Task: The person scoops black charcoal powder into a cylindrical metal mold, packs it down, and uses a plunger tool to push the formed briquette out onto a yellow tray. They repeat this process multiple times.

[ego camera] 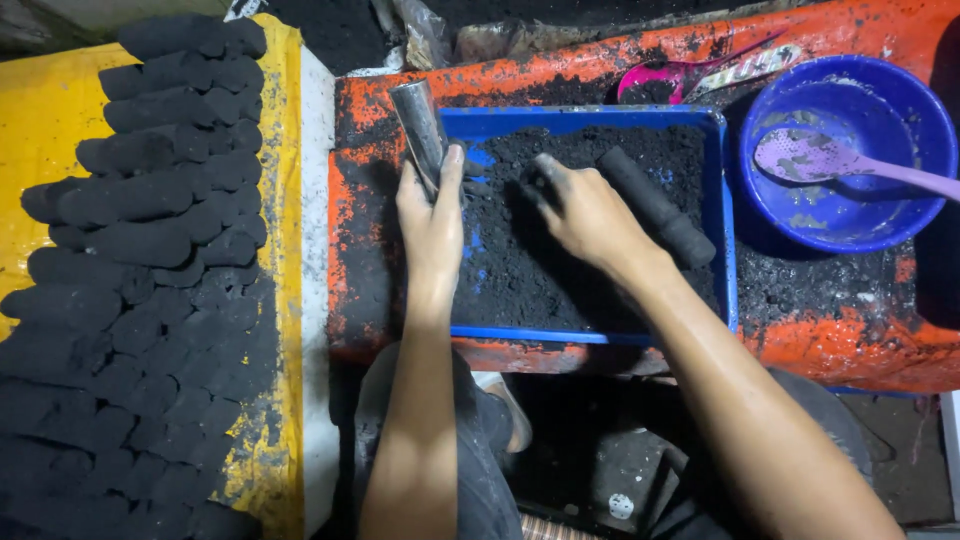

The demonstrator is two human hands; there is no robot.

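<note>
The fingers of the left hand (432, 222) wrap around one metal tube (420, 128) at the blue tray's (590, 335) left edge. The right hand (588, 212) presses its fingers together into the black powder (520, 270). One black stick (657, 206) lies near the right edge. One blue bowl (850, 215) holds one spoon (830, 160).

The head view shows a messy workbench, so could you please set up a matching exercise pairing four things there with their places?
Things:
1. metal tube
2. black cylinder
3. pale purple spoon
4. dark pressed logs

Places:
A. stacked on the yellow sheet
B. lying in the blue tray on black powder, beside the right hand
C. held in the left hand
D. resting in the blue bowl

Pairs: 1-C, 2-B, 3-D, 4-A
</note>
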